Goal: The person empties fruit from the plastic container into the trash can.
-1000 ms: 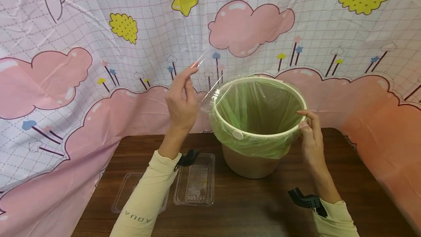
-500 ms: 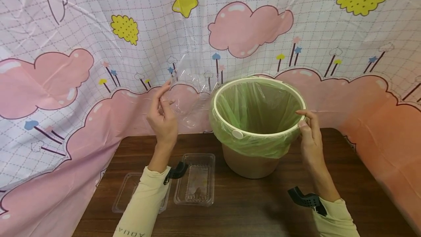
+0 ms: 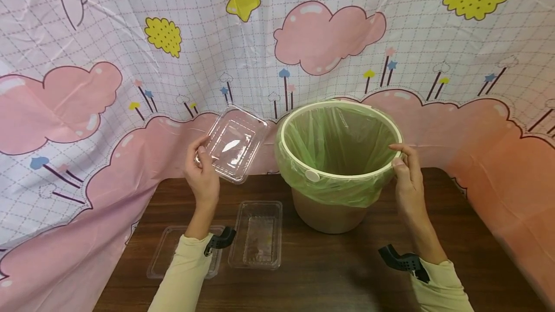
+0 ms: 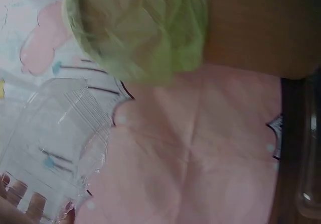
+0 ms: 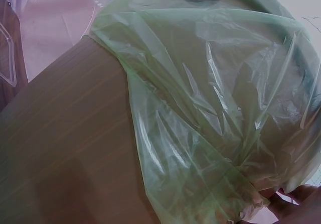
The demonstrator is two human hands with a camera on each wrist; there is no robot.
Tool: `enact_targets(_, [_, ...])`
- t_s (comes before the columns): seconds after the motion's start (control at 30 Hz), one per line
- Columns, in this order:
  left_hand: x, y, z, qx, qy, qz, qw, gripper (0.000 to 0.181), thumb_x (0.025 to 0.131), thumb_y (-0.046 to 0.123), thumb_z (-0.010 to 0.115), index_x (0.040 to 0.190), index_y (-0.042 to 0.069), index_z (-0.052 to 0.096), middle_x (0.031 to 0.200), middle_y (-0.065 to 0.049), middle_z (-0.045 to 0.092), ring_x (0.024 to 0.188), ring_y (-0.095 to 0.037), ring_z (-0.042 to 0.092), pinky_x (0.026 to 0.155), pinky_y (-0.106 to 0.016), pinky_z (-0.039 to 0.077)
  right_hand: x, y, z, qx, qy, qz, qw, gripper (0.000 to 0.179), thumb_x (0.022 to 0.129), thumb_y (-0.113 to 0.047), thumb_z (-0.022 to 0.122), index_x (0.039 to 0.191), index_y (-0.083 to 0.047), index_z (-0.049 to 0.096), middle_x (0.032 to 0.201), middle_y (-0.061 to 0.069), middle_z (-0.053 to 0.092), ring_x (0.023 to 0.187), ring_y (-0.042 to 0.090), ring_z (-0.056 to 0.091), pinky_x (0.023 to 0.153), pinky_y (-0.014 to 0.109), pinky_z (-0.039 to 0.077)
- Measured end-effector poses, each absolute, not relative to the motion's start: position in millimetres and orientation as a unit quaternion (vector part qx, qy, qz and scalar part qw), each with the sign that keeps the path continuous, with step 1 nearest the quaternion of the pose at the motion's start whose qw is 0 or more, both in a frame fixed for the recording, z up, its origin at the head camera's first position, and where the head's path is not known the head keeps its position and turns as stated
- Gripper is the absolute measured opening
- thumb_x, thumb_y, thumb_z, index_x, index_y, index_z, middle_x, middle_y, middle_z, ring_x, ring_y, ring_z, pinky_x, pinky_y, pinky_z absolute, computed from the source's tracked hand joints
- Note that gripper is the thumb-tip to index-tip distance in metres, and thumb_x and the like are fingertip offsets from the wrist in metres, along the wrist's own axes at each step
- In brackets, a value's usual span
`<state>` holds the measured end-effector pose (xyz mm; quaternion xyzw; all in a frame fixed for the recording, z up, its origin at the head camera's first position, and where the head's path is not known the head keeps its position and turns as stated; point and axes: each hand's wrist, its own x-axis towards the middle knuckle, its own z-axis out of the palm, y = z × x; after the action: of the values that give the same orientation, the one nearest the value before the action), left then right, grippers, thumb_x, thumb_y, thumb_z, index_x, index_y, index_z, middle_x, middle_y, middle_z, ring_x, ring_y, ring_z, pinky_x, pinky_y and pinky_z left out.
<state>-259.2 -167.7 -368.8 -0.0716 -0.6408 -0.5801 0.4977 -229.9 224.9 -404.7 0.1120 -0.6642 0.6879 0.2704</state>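
Observation:
In the head view my left hand [image 3: 203,175] grips a clear, shallow plastic food container [image 3: 236,146] by its lower left edge, tilted in the air left of the trash bin. The left wrist view shows this container [image 4: 60,118] with fingers [image 4: 35,204] at its edge. My right hand [image 3: 410,179] pinches the right side of the trash bin's pale rim [image 3: 299,163], thumb outside and fingers over the top. A green bag [image 3: 334,191] lines the brown trash bin [image 3: 331,218] and folds down over its outside. In the right wrist view the bag [image 5: 200,83] covers much of the bin.
Two more clear plastic containers lie on the dark wooden table [image 3: 329,278]: one [image 3: 260,235] in front of the bin to its left, another [image 3: 162,254] partly under my left forearm. A patterned cloth [image 3: 243,52] hangs behind the table.
My left hand has moved left and down, away from the bin, turning the container from edge-on to face-on. The right hand stays on the rim.

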Motion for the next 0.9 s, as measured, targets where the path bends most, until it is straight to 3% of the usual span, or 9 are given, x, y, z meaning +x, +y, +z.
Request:
enact_targets(0.1, [-261,-181,-381,-0.066,-0.633,-0.604,0.480,0.026,0.102,-0.013,0.042,0.115,-0.020,0.062,0.116,-0.036,0.065,0.104,-0.042,0.063,0.074,-0.020,0.057,-230,224,-404,0.117,-0.663,0.689,0.270,0.038,0.108,-0.014,0.037,0.140,0.001,0.048,0.139,0.003,0.041,0.137,0.021,0.026,0.105,0.037,0.016])
enact_targets(0.2, [-266,-195,-398,-0.053,-0.626,-0.629,0.457,0.026,0.103,-0.013,0.040,0.117,-0.021,0.061,0.120,-0.036,0.064,0.111,-0.052,0.060,0.074,-0.023,0.059,-230,224,-404,0.116,-0.664,0.687,0.271,0.038,0.107,-0.014,0.037,0.140,0.000,0.049,0.146,0.004,0.038,0.141,0.020,0.023,0.107,0.038,0.014])
enact_targets(0.37, [-275,-223,-436,-0.020,-0.629,-0.670,0.394,0.029,0.107,-0.005,0.039,0.123,-0.017,0.061,0.129,-0.029,0.065,0.121,-0.051,0.058,0.070,-0.028,0.062,-229,224,-405,0.114,-0.669,0.682,0.272,0.038,0.107,-0.014,0.037,0.139,0.001,0.049,0.153,0.006,0.036,0.149,0.019,0.017,0.112,0.037,0.010])
enact_targets(0.43, [-276,-232,-447,0.000,-0.639,-0.678,0.363,0.030,0.108,-0.001,0.039,0.125,-0.014,0.061,0.130,-0.027,0.065,0.123,-0.047,0.058,0.075,-0.031,0.062,-228,224,-405,0.117,-0.668,0.683,0.271,0.038,0.107,-0.014,0.037,0.139,0.003,0.048,0.157,0.006,0.034,0.152,0.020,0.014,0.114,0.038,0.009])
enact_targets(0.6, [-278,-247,-464,0.052,-0.661,-0.688,0.294,0.029,0.109,0.003,0.041,0.125,-0.010,0.062,0.132,-0.023,0.065,0.124,-0.039,0.060,0.086,-0.043,0.060,-228,223,-406,0.118,-0.660,0.691,0.269,0.038,0.107,-0.014,0.037,0.140,0.004,0.047,0.153,0.007,0.036,0.142,0.023,0.022,0.107,0.039,0.014])
enact_targets(0.7, [-281,-253,-470,0.075,-0.674,-0.686,0.266,0.029,0.109,0.002,0.041,0.126,-0.009,0.062,0.132,-0.024,0.065,0.123,-0.037,0.061,0.088,-0.043,0.059,-228,223,-406,0.109,-0.663,0.688,0.273,0.038,0.108,-0.015,0.037,0.140,0.002,0.049,0.141,0.006,0.043,0.130,0.025,0.031,0.101,0.037,0.019])
enact_targets(0.83, [-284,-260,-477,0.082,-0.698,-0.669,0.243,0.029,0.109,0.000,0.041,0.126,-0.010,0.062,0.131,-0.029,0.064,0.120,-0.037,0.064,0.085,-0.031,0.059,-228,223,-405,0.107,-0.667,0.684,0.274,0.038,0.108,-0.014,0.037,0.140,0.002,0.048,0.134,0.006,0.044,0.127,0.025,0.033,0.098,0.035,0.021])
enact_targets(0.9, [-285,-264,-480,0.078,-0.708,-0.660,0.238,0.029,0.108,-0.002,0.042,0.124,-0.012,0.063,0.130,-0.031,0.063,0.117,-0.037,0.066,0.087,-0.028,0.058,-229,223,-405,0.107,-0.667,0.684,0.275,0.039,0.107,-0.014,0.037,0.140,0.002,0.048,0.123,0.007,0.046,0.121,0.024,0.036,0.095,0.034,0.023])
